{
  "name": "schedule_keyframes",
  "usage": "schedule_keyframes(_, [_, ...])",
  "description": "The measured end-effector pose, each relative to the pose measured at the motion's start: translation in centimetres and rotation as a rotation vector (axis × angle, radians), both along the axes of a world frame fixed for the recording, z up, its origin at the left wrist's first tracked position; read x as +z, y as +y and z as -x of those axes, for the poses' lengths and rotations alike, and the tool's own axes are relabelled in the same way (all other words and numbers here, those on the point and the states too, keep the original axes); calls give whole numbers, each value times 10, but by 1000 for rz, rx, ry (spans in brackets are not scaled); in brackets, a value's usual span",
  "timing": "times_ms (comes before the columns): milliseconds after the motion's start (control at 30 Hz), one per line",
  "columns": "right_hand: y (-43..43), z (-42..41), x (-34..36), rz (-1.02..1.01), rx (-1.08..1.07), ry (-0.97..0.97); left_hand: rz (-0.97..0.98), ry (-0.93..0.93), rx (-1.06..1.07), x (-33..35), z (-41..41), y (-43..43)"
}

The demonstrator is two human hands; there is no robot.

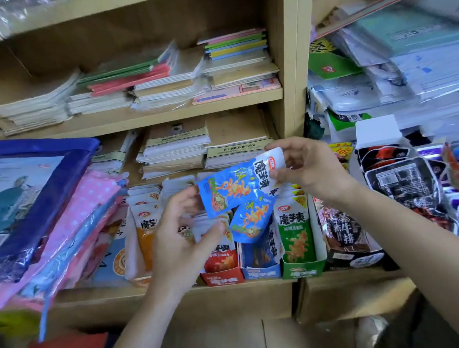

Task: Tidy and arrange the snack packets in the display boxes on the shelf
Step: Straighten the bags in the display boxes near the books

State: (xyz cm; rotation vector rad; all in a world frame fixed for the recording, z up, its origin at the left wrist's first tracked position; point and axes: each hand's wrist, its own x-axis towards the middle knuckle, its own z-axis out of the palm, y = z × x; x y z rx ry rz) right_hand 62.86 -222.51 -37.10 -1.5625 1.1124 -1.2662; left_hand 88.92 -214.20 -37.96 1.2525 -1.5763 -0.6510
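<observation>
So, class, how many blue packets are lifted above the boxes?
2. Upper packet pinched by the right hand; lower packet under it, above the blue box. Others may be hidden.

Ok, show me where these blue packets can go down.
The blue box, between the red box and green box, looks less full than either, so it is the best slot. The carton top under the black packets looks bare. The bags at left are crowded. The right hand holds the blue packets.

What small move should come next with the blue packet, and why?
Probably lower the blue packet into the blue box just below it: the right hand pinches its top, the colours match, and the left hand looks free to guide.
</observation>
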Motion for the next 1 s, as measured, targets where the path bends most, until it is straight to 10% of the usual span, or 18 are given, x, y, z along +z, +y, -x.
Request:
schedule_keyframes(167, [-4, 17, 8, 43, -29, -14, 69, -434, -68, -5, -19, -4])
schedule_keyframes(1000, [27, -4, 21, 360, 110, 388, 132, -517, 147, -18, -1, -23])
